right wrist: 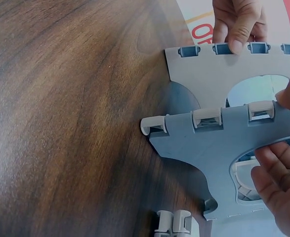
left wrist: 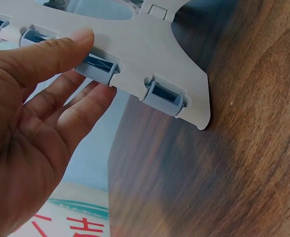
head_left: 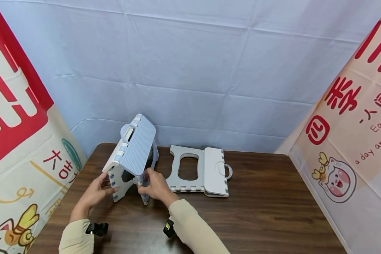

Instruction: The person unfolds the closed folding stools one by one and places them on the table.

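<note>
A white and pale blue folding step stool [head_left: 139, 144] stands partly unfolded at the table's left, its two top halves peaked like a roof. My left hand [head_left: 95, 193] pinches the hinged edge of its white leg panel [left wrist: 135, 64], thumb on the face and fingers behind. On the other side, my right hand [head_left: 158, 186] grips the blue-grey leg panel [right wrist: 194, 148]; in the right wrist view the thumb is at its hinged edge and the fingers are by the cutout. The stool's far legs are mostly hidden in the head view.
A second folding stool [head_left: 214, 165], white and grey, lies on its side to the right, with a loop handle [head_left: 230, 171] sticking out. The dark wooden table [head_left: 257, 211] ends at a pale cloth backdrop [head_left: 190, 70]. Printed cloths [head_left: 339, 176] hang at both sides.
</note>
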The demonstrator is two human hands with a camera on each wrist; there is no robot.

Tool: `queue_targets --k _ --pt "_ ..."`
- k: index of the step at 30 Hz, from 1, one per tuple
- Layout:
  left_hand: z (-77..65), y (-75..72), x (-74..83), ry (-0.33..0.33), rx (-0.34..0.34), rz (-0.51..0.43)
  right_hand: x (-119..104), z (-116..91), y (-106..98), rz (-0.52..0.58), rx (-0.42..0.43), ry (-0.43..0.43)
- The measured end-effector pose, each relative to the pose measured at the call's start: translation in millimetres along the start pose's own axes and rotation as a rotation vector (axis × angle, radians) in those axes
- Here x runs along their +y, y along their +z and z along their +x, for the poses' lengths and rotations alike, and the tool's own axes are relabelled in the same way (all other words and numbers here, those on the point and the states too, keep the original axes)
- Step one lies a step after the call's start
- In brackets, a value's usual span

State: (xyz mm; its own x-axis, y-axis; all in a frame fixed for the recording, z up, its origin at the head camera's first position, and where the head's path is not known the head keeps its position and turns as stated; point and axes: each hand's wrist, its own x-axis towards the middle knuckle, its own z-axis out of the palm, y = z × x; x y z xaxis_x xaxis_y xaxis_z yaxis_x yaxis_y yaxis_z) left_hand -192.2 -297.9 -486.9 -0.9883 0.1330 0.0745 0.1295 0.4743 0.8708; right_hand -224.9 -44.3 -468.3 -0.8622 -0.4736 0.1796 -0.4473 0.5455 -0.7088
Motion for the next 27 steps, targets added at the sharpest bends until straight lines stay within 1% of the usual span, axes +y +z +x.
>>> queue_targets --k 9,14,19,27 --pt "-1.8 -4.2 -2.9 0.003 -0.009 -0.027 2.4 -1.2 -2.0 0.017 0.004 -0.023" --pt "-3.4 -6.5 -2.4 -0.017 -0.021 -0.059 5.2 -2.7 -4.1 0.039 -0.009 -0.034" --pt "-5.1 -8.4 -2.4 -0.024 -0.030 -0.085 7.8 -3.9 -6.3 0.037 -0.008 -0.040" --pt "-7.8 -10.1 -2.8 -0.019 -0.014 -0.067 10.6 -3.6 -6.6 0.070 -0.030 -0.030"
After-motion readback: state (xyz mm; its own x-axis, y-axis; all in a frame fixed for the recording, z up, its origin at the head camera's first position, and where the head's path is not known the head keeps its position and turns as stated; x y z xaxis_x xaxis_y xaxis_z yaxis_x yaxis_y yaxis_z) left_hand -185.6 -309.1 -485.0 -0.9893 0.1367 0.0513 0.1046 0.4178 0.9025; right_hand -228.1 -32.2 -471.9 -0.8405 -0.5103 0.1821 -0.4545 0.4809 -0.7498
